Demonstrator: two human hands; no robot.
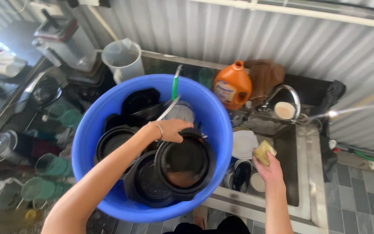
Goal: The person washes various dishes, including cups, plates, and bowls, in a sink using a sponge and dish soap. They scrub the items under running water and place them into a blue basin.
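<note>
One blue tub [109, 190], one orange jug [233, 86], one sponge [264, 151] (yellow), two hands

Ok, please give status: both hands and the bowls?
Left hand grips black bowl in blue tub. Right hand holds yellow sponge over sink. Nothing blocking.

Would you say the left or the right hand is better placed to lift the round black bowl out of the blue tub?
Left. The left hand already rests on the black bowl rim inside the blue tub, while the right hand holds a yellow sponge over the sink.
</note>
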